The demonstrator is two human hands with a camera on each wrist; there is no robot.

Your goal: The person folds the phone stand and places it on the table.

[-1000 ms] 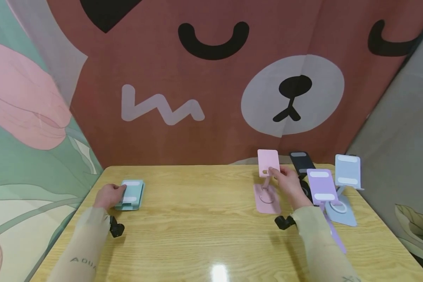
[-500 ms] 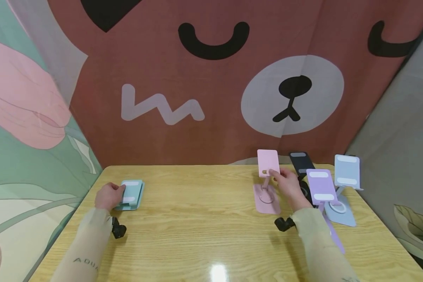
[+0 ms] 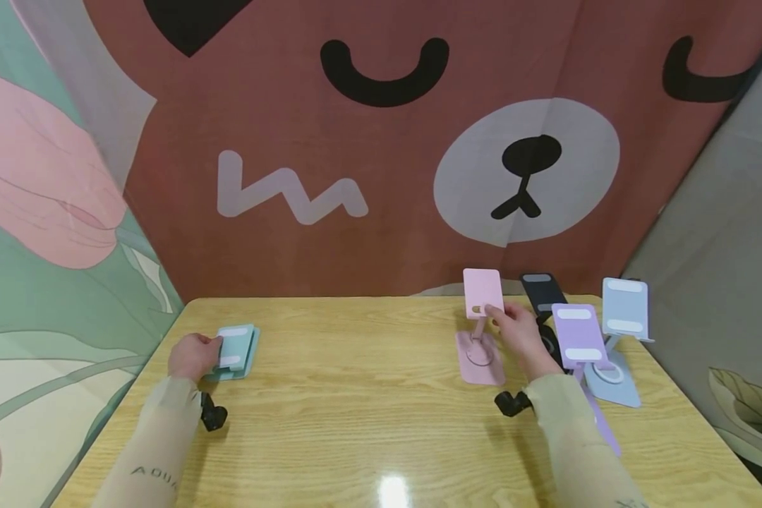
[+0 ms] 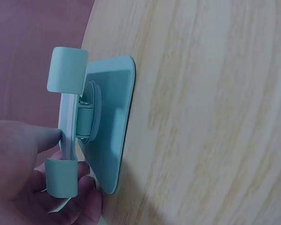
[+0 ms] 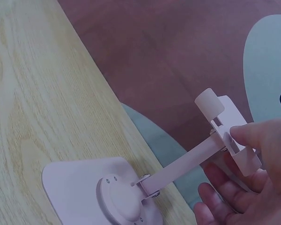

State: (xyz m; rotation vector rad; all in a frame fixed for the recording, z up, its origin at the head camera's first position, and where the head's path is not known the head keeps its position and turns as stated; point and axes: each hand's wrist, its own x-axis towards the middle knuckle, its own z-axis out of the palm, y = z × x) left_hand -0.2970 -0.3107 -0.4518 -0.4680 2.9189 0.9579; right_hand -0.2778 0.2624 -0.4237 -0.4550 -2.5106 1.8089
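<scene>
With left grip [image 3: 193, 355] pinched on the low-folded teal stand [image 3: 235, 347], lower left of frame, and right grip [image 3: 517, 330] pinching the raised pink stand [image 3: 481, 293], right of centre, probably best ease the teal plate [image 4: 69, 124] up at its hinge [image 4: 85, 119], keeping base [image 4: 116, 86] flat on table [image 3: 343, 409].

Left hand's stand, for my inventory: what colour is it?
Light teal; the stand shows best in the left wrist view.

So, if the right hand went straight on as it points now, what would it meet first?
The pink stand, which the right hand pinches; past it, probably the backdrop, though depth is unclear.
</scene>
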